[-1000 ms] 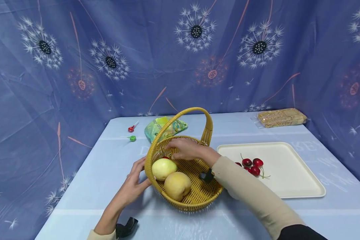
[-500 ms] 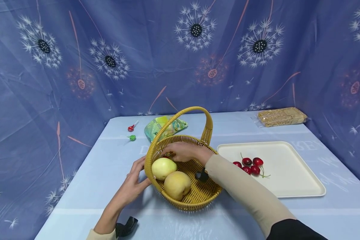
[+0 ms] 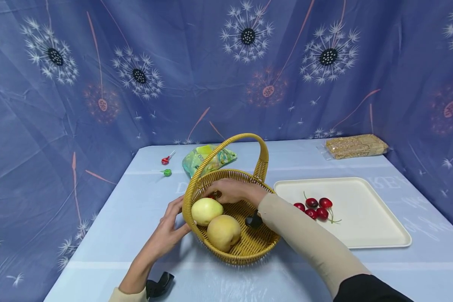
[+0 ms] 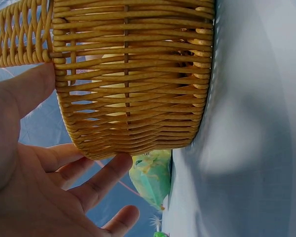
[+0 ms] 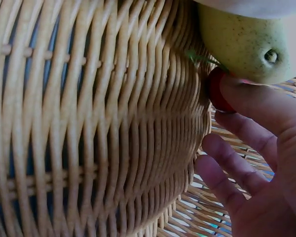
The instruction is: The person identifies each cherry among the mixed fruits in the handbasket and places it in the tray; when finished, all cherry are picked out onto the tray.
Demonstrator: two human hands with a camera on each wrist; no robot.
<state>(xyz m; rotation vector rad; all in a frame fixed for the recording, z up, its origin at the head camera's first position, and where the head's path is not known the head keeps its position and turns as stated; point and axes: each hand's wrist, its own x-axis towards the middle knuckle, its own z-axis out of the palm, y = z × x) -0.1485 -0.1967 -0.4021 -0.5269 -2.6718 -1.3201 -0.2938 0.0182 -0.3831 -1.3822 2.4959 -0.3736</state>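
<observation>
A tan wicker basket [image 3: 251, 247] with a tall handle holds a pale green-yellow pear [image 3: 206, 212] and a rounder yellow fruit like a peach [image 3: 224, 233]. Inside it, my right hand [image 3: 228, 191] reaches to the back left. The right wrist view has its thumb and index finger pinching a dark red cherry [image 5: 218, 91] with a green stem, close against the pear [image 5: 251, 44]. My left hand [image 3: 167, 230] rests on the basket's left side. In the left wrist view its thumb touches the rim by the handle, and its fairly straight fingers spread along the outer wall.
Several cherries [image 3: 322, 214] lie on a cream tray [image 3: 366, 209] at the right. Behind the basket is a green snack bag [image 3: 193, 161]. Red and green lollipops [image 3: 167, 172] sit back left. A packaged grain bar [image 3: 356, 147] lies back right, before a blue curtain.
My right hand has moved lower and slightly left into the basket, where its fingers now pinch a cherry. The left hand and basket have stayed in place.
</observation>
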